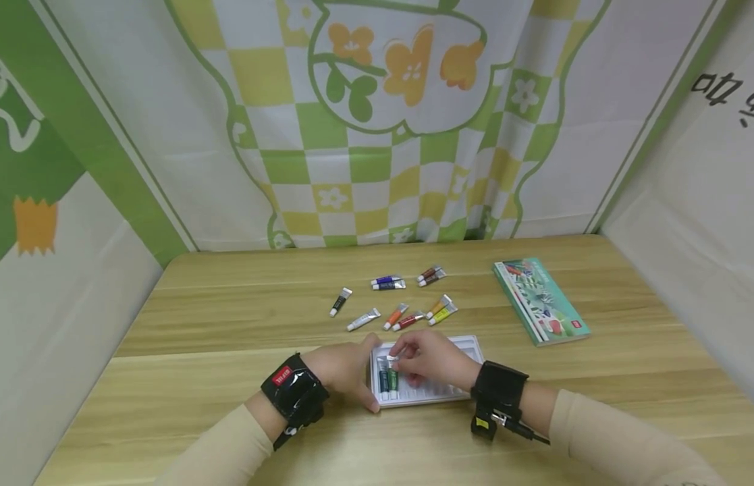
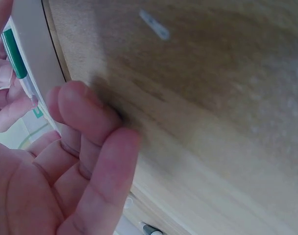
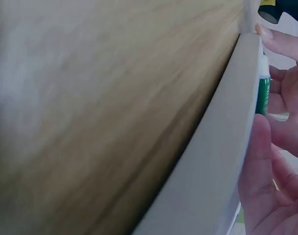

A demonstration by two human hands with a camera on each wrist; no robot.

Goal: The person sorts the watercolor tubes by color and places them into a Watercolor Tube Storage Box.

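Note:
A white plastic tray (image 1: 425,401) with ridged slots lies near the front of the table. My left hand (image 1: 343,370) grips its left end, thumb at the front corner and fingers toward the back corner. Inside, at the left, a dark teal paint tube (image 1: 384,382) and a green paint tube (image 1: 393,385) lie side by side, white caps toward me. Over the tray, my right hand (image 1: 434,356) pinches the crimped end of the green tube between thumb and fingers. The right wrist view shows the green tube's capped end above the tray wall (image 3: 208,142).
Beyond the tray lie loose paint tubes: a black tube (image 1: 340,302), a silver-white tube (image 1: 364,319), an orange tube (image 1: 396,316), a red tube (image 1: 409,320), a yellow tube (image 1: 443,313), plus blue and brown ones. A teal printed box (image 1: 543,300) lies at the right. A patterned curtain (image 1: 364,169) hangs behind.

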